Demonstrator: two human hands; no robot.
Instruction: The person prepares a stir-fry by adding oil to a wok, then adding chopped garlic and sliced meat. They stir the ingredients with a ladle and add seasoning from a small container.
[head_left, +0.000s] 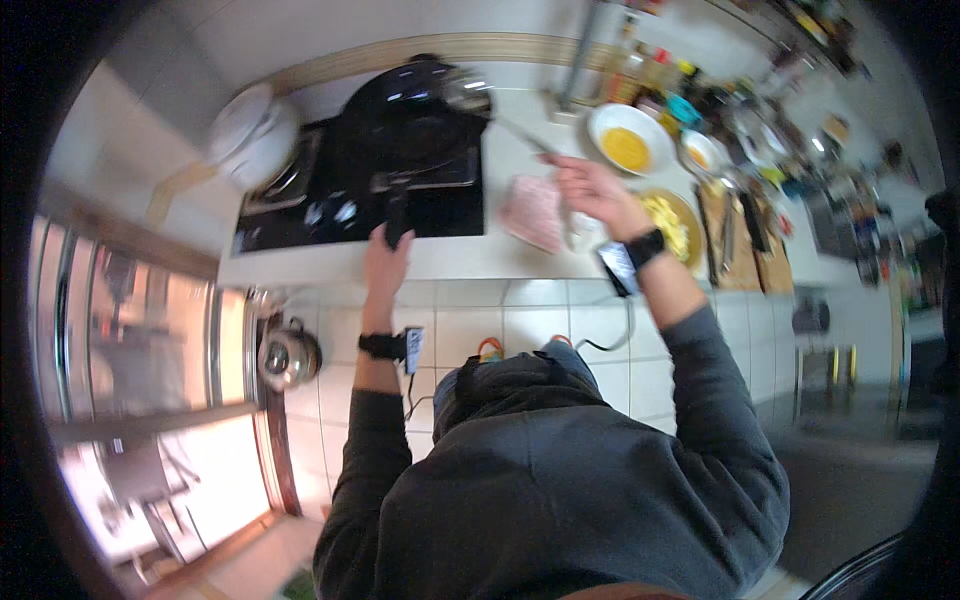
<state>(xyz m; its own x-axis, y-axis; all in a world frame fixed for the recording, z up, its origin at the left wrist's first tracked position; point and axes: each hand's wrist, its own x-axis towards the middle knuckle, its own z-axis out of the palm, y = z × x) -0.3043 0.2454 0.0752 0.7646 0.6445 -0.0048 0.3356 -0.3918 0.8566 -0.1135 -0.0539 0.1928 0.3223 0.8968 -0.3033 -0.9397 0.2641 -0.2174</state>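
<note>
My left hand (388, 261) is closed around the black handle (396, 214) of a dark wok (397, 105), which sits on a black glass gas hob (442, 214). In my right hand (596, 191) is the handle of a metal ladle (536, 139). Its rounded head (466, 90), blurred, is over the right side of the wok; whether it touches the wok I cannot tell. Below my right hand a folded pink cloth (532, 214) lies on the white counter. The inside of the wok is too dark to make out.
A white lidded pot (259, 139) stands left of the wok. To the right are a white bowl (596, 124) of yellow liquid, a dish (697, 240) of yellow pieces, and wooden boards (739, 262) bearing knives. Bottles (626, 75) line the back; a kettle-like metal vessel (289, 356) is low left.
</note>
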